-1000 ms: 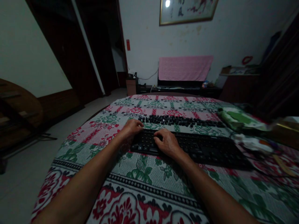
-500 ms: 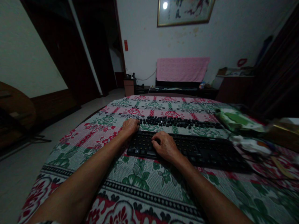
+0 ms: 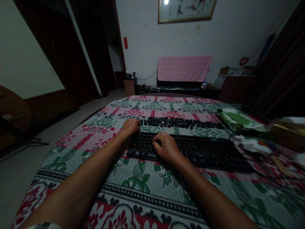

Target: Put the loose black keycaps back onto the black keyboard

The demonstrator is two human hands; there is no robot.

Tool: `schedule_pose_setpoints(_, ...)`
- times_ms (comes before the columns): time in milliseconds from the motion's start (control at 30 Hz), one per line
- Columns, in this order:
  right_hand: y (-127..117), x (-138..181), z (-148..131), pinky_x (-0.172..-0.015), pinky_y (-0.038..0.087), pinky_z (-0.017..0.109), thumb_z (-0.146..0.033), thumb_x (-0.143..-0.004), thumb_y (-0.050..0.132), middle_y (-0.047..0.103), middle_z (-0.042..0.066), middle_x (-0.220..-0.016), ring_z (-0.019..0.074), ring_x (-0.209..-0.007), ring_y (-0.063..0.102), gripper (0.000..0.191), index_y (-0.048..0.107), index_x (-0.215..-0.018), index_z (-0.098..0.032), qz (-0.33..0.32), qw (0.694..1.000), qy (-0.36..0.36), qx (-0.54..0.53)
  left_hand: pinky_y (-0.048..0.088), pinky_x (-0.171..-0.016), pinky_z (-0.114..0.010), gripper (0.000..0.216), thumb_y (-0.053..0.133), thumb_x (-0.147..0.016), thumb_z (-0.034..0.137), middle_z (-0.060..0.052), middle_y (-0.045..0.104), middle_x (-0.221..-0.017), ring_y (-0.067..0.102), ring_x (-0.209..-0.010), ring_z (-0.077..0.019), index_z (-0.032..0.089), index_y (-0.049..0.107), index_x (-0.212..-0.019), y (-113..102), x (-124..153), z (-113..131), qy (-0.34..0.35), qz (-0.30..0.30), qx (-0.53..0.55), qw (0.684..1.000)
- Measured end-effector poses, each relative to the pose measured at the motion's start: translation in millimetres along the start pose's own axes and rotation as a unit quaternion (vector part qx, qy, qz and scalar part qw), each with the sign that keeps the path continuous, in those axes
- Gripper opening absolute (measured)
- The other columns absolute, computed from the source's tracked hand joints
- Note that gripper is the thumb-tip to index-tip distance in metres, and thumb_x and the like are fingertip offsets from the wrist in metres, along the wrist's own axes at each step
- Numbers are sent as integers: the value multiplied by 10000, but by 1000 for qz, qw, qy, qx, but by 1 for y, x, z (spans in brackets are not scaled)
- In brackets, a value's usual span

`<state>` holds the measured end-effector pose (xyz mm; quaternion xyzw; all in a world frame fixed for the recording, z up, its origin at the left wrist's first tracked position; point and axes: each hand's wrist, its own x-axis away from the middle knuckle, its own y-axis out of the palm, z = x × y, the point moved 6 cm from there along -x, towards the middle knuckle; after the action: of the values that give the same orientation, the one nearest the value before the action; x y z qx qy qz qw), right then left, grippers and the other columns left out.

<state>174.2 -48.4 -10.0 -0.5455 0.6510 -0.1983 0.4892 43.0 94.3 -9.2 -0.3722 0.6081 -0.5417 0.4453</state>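
A black keyboard lies across the patterned tablecloth, many of its keys stripped off in the left and middle part. Behind it runs a long row of loose black keycaps. My left hand is at the left end of that row, fingers curled together against a dark keycap; whether one is pinched is hidden. Over the left-middle part of the keyboard rests my right hand, thumb and forefinger bent toward each other at the key positions. Anything between those fingertips is too small to make out.
To the right lie a green tissue pack, a crumpled white plastic bag, a flat wooden stick and dark cables. A brown box stands at the right edge. Beyond the table, a pink cloth covers a screen.
The whole view has shifted slightly. Both hands keep nearly the same places, the left at the keycap row and the right on the keyboard.
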Motion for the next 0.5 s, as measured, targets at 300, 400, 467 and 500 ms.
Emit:
schedule_pose_setpoints(300,1,0,-1,-766,332,292,-227,-731,447,547,49,-873,156,-850,467,150,580,-791,-190,-6,1000,-4,6,372,-574,-199,307,529,-610,361,-1,600,-713,528,-676,-136,189,611,-851,-21,26,17,151,-70,153,974)
schedule_pose_setpoints(400,1,0,-1,-764,336,293,-219,-725,453,551,48,-866,159,-849,470,153,585,-796,-189,-5,1000,-9,-1,360,-527,-176,319,555,-606,341,18,578,-683,499,-598,-94,158,578,-865,-22,51,34,218,-195,277,915)
schedule_pose_setpoints(467,1,0,-1,-760,339,292,-212,-721,456,554,50,-860,159,-846,471,156,589,-797,-186,-5,1000,-11,-8,353,-515,-171,300,561,-611,314,24,562,-659,476,-561,-75,148,566,-861,-24,68,41,235,-256,324,880)
schedule_pose_setpoints(500,0,0,-1,-757,340,291,-209,-719,456,556,50,-855,159,-843,473,156,591,-795,-185,-5,1000,-12,-11,350,-514,-170,292,567,-610,292,25,557,-657,469,-555,-69,147,563,-863,-25,74,44,239,-273,332,871)
